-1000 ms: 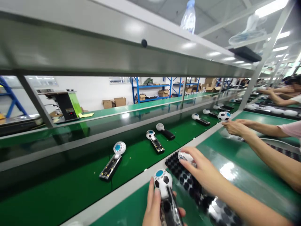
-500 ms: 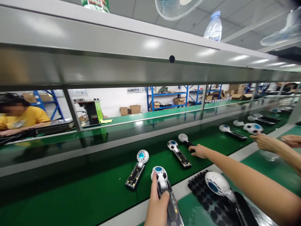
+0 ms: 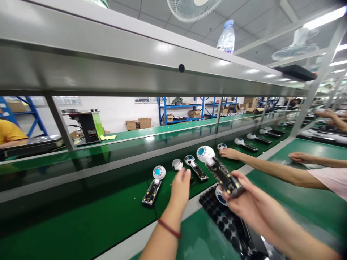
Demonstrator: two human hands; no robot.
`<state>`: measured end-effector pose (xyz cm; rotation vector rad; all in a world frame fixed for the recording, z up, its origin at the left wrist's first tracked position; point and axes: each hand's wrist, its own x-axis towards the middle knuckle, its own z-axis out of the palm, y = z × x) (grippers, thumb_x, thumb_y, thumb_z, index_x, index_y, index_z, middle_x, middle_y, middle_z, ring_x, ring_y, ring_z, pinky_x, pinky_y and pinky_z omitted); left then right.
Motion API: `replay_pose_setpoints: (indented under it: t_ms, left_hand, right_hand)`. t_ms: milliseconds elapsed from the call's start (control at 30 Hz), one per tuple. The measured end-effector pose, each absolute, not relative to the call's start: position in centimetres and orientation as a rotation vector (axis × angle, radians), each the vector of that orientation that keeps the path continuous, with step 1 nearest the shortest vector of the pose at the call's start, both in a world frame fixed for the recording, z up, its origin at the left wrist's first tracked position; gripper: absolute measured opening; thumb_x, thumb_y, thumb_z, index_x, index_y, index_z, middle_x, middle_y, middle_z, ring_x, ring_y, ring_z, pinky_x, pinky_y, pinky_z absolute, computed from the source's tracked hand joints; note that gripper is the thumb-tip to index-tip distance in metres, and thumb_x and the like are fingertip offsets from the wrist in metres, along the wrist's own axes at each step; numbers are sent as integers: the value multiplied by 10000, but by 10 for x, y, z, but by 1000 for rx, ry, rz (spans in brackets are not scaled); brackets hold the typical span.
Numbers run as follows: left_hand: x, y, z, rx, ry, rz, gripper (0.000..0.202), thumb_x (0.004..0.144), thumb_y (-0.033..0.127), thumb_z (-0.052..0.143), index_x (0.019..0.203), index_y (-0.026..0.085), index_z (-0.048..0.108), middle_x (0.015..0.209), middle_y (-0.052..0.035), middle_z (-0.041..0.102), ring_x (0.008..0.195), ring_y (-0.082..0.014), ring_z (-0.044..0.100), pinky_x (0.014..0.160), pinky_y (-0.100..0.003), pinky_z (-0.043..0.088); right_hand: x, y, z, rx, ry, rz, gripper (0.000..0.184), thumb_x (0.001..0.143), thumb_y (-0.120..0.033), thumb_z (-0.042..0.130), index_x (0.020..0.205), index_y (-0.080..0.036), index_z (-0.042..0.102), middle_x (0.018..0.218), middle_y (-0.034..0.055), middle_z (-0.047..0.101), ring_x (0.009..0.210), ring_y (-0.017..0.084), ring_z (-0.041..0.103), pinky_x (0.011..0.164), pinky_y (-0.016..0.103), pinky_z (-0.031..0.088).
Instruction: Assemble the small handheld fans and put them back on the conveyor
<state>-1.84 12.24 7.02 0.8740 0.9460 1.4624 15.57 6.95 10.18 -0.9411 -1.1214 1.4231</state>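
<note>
Fingers of the right hand (image 3: 244, 204) clasp a white round-headed handheld fan with exposed circuit handle (image 3: 217, 168) at centre frame, while the left hand (image 3: 180, 189), fingers loosely open, hovers over the green conveyor belt (image 3: 81, 220) empty.

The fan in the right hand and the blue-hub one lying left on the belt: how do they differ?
The held fan is off the belt, gripped by the right hand and tilted; the belt fan lies flat on the green belt, untouched. The held fan's head faces away up the line; the belt fan's faces up. Both have open handles showing their insides.
</note>
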Motion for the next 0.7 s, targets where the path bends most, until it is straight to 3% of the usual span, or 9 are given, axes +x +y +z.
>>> replay_pose_setpoints:
  t_ms: [67, 167, 233, 300, 367, 467, 533, 600, 700]
  left_hand:
    - [1, 90, 75, 791, 769, 1325, 498, 760, 527, 499, 1057, 136, 580, 1091, -189, 611, 963, -314, 595, 757, -399, 474]
    - [7, 51, 77, 405, 583, 1292, 474, 757, 556, 488, 888, 115, 601, 787, -133, 671, 655, -220, 639, 645, -333, 492]
    - [-7, 36, 77, 252, 686, 1430, 358, 779, 488, 512, 843, 140, 568, 689, -79, 650, 610, -182, 623, 611, -293, 486]
    - [-30, 27, 79, 259, 860, 1602, 220, 793, 370, 552, 907, 184, 528, 730, -41, 649, 662, -173, 628, 605, -274, 481]
    - [-53, 20, 83, 291, 981, 1680, 215, 800, 310, 559, 988, 223, 503, 793, -26, 652, 707, -172, 633, 627, -276, 481]
    - [-76, 11, 85, 220, 1022, 1581, 274, 838, 390, 464, 1019, 188, 505, 771, -55, 653, 674, -191, 639, 642, -313, 485]
    - [-81, 6, 82, 189, 1017, 1500, 336, 856, 433, 389, 979, 146, 511, 725, -83, 650, 630, -208, 638, 632, -344, 485]
    - [-81, 1, 76, 195, 1034, 1456, 362, 860, 447, 360, 966, 136, 511, 683, -87, 646, 584, -212, 632, 619, -361, 483]
    - [-78, -9, 69, 216, 1090, 1402, 402, 839, 493, 391, 968, 134, 517, 613, -71, 636, 526, -200, 605, 582, -353, 481]
  right_hand:
    - [143, 36, 89, -724, -969, 1699, 289, 819, -502, 415, 1043, -360, 302, 885, 23, 610, 703, 170, 610, 490, 229, 370]
    - [120, 13, 65, -618, -1008, 1981, 425, 772, -573, 411, 1101, -357, 251, 913, 32, 630, 720, 177, 637, 530, 225, 381]
    - [103, 18, 50, -848, -1300, 1824, 480, 817, -603, 217, 1202, -316, 212, 926, 56, 632, 730, 193, 653, 579, 266, 425]
    - [82, 34, 40, -1181, -1639, 1422, 504, 875, -503, 25, 1284, -254, 181, 929, 73, 627, 719, 193, 657, 599, 303, 461]
    - [59, 57, 33, -1321, -1831, 1149, 451, 911, -410, 144, 1306, -215, 238, 1027, 97, 597, 855, 208, 632, 702, 344, 475]
    - [19, 91, 29, -1349, -2025, 864, 483, 845, -307, 490, 1301, -234, 348, 1345, 102, 367, 1218, 278, 364, 952, 436, 342]
    - [-6, 110, 28, -1369, -2154, 694, 491, 804, -281, 592, 1262, -242, 417, 1418, 75, 258, 1265, 317, 260, 984, 513, 285]
    - [-28, 124, 27, -1403, -2252, 556, 399, 816, -282, 600, 1194, -225, 486, 1393, 63, 309, 1233, 307, 314, 965, 538, 308]
    - [-39, 133, 26, -1488, -2304, 370, 278, 856, -266, 556, 1123, -192, 531, 1294, 69, 436, 1124, 252, 455, 911, 480, 398]
